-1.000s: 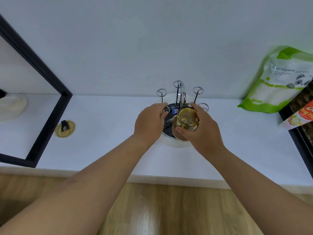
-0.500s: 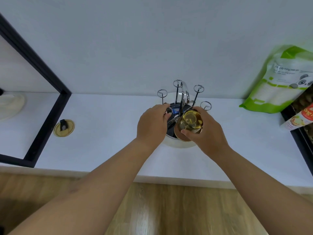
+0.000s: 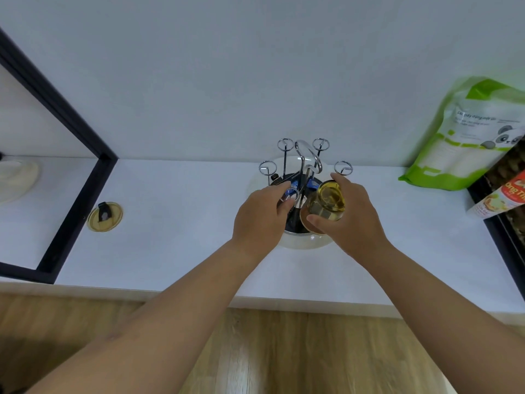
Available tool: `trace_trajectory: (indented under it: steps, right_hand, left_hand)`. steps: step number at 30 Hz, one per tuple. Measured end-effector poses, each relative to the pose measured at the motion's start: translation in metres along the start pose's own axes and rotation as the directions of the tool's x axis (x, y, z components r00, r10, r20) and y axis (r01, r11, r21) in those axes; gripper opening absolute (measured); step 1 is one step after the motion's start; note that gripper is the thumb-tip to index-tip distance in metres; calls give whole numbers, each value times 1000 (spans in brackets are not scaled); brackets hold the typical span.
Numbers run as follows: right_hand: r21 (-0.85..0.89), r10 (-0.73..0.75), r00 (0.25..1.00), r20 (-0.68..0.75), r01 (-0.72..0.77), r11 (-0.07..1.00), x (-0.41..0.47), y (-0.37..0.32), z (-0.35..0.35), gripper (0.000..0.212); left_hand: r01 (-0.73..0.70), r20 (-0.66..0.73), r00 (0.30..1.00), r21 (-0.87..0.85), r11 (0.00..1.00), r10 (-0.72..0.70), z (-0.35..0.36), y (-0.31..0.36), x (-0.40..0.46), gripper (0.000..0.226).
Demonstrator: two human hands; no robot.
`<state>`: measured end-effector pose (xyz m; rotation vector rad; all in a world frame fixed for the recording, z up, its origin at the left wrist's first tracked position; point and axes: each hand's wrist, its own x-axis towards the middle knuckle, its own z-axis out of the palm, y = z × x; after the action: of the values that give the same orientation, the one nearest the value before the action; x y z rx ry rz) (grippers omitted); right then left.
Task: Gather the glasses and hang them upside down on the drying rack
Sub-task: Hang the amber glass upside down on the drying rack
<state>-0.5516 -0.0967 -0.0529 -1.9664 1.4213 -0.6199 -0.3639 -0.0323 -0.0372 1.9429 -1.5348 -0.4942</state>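
1. Two hands are at work over the drying rack, which stands at 12 o'clock from you on the white counter, close to the pale wall.
2. Your right hand is wrapped round an amber glass, thumb on its near side and fingers on the far side; the glass is tilted over the rack's round base, at about 1 o'clock from the rack's centre.
3. Your left hand reaches into the rack from 10 o'clock, its fingertips pinching one of the wire prongs.
4. Four ring-topped prongs stand upright and bare at the back of the rack, around a curved metal handle.
5. At 9 o'clock on the counter lies a round yellowish lid with a dark tab, just beside a black frame.
6. Beyond that frame, at the far left, part of a cream-coloured object shows; you cannot tell what it is.
7. At 2 o'clock a green and white pouch with a panda on it leans against the wall, and a red and white packet lies just beside it at 3 o'clock.
8. Below the counter edge runs a wooden floor.
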Motion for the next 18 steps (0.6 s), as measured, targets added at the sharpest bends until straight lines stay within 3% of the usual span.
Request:
trace_trajectory:
  steps: [6,10,13,16,18]
  right_hand:
    - [-73,23,998,-52,-27,997,8,9,-12,91]
    - [-108,15,998,-58,-22,994,14,13,-17,90]
    - [-150,24,998,-60,-33,988,16,12,-18,93]
    - [-186,20,998,-61,-31,982,19,8,-18,95]
    - [-209,15,998,-58,-27,978,20,6,-19,95]
  left_hand:
    - [-20,172,985,-9,1000,21,5,2,-12,53]
    - [-28,197,980,-31,999,33,6,4,-16,54]
    - [-58,65,996,-10,998,59,1,0,-18,46]
    - [-118,-144,980,125,985,136,-12,-11,-17,41]
    - [-135,-204,963,193,972,175,-16,-18,-12,45]
